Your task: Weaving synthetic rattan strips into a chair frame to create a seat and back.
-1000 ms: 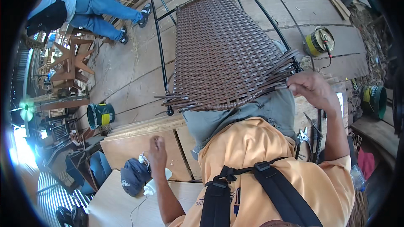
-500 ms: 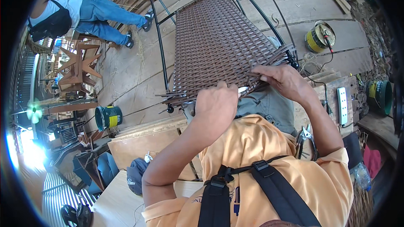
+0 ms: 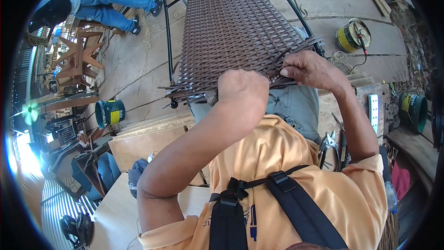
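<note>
A brown woven wicker panel (image 3: 231, 28) on a black metal frame (image 3: 169, 41) slopes away from my lap, with loose strands (image 3: 185, 91) sticking out along its near edge. My left hand (image 3: 243, 90) is closed in a fist at the middle of that edge. A rounded, grey-brown end (image 3: 211, 98), like that of a tool handle, pokes out beside the fist; the rest is hidden by the hand. Just to the right, my right hand (image 3: 312, 70) pinches a brown strand (image 3: 280, 81) at the edge, thumb against bent fingers.
Pliers (image 3: 329, 143) lie by my right hip, near a white power strip (image 3: 373, 111). A yellow-and-black can (image 3: 352, 36) with a corded tool stands at the right. Green buckets (image 3: 110, 113) (image 3: 413, 111) flank me. A person in jeans (image 3: 108, 2) stands at far left.
My left fist has turned over and the rounded end now shows beside it; a pale piece seen between the hands is hidden. My right hand has drawn closer to the left, its fingers more curled.
</note>
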`<state>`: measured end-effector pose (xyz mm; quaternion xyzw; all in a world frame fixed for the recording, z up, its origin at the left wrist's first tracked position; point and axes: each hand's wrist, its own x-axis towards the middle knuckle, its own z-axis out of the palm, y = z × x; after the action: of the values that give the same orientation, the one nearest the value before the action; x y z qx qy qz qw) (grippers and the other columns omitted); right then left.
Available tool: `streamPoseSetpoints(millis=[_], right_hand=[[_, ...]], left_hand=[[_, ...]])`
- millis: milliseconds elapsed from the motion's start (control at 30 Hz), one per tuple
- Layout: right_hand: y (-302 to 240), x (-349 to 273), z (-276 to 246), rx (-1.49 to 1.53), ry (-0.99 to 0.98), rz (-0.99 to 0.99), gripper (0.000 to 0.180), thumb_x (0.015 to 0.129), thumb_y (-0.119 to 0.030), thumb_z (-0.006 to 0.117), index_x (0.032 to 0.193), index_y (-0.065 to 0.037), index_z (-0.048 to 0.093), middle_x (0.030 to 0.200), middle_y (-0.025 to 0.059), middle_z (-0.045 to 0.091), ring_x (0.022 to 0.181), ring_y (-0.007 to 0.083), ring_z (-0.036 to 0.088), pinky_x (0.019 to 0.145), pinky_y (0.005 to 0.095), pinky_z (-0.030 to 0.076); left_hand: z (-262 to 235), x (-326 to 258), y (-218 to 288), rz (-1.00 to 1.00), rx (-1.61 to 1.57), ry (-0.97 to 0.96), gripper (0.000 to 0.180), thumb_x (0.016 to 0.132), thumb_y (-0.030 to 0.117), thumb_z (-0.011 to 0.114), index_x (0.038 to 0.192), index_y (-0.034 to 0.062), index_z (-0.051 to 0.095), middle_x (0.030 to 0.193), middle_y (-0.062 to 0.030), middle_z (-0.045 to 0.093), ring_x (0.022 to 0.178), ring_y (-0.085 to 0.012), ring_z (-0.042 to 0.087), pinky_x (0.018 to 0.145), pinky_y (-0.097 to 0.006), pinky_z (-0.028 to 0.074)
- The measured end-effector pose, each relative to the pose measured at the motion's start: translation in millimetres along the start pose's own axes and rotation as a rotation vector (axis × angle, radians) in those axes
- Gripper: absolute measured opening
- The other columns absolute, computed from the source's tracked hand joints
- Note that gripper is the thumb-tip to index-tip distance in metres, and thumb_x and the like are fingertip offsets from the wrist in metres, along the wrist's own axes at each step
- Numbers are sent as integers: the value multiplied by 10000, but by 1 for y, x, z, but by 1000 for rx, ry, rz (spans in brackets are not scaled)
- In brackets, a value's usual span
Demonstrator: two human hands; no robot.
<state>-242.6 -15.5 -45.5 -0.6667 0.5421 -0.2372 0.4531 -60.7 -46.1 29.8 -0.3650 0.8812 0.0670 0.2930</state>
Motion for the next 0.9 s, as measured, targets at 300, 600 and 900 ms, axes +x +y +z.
streamPoseSetpoints(millis=[300, 600, 900], right_hand=[[0, 6, -10, 113, -204, 128, 278, 891, -208, 585, 709, -6, 531, 581, 18, 486, 553, 89, 529, 518, 259, 408], [2, 9, -7, -141, -219, 27, 202, 840, -190, 552, 805, 2, 606, 601, 135, 553, 581, 239, 586, 582, 351, 460], [-26, 5, 34, -576, 107, -25, 217, 841, -243, 622, 800, -33, 591, 692, 180, 603, 706, 370, 612, 618, 455, 471]], left_hand=[[20, 4, -18, 83, -264, 108, 223, 866, 164, 522, 846, -11, 659, 717, -241, 631, 736, -392, 644, 682, -475, 510], [24, -2, -22, 146, -244, 222, 228, 889, 185, 523, 850, -17, 621, 706, -227, 631, 711, -384, 643, 648, -469, 508], [22, 3, -23, 145, -301, 192, 320, 892, 276, 533, 799, -14, 632, 716, -223, 630, 737, -395, 634, 668, -478, 496]])
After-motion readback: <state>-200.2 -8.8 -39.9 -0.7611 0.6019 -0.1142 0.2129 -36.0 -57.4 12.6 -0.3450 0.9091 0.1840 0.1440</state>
